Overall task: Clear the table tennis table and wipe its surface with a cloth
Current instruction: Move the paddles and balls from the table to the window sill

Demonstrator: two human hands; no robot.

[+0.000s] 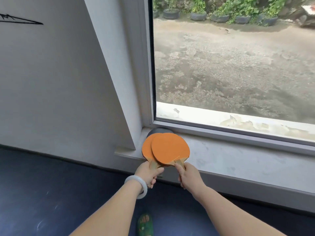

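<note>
1. At frame centre, left hand [148, 174] grips left paddle [147, 148] by its handle, right hand [189, 176] grips right paddle [170, 148] likewise
2. Right paddle overlaps left paddle, both blades over windowsill [238, 160] corner
3. Wall reveal [119, 82] close on left, windowsill runs on rightward

No words, numbers or brand marks can be read. The white wall [51, 74] carries a black scrawl [20, 20] at about ten o'clock (thin jagged strokes running to a point, with no letter that can be made out).
</note>
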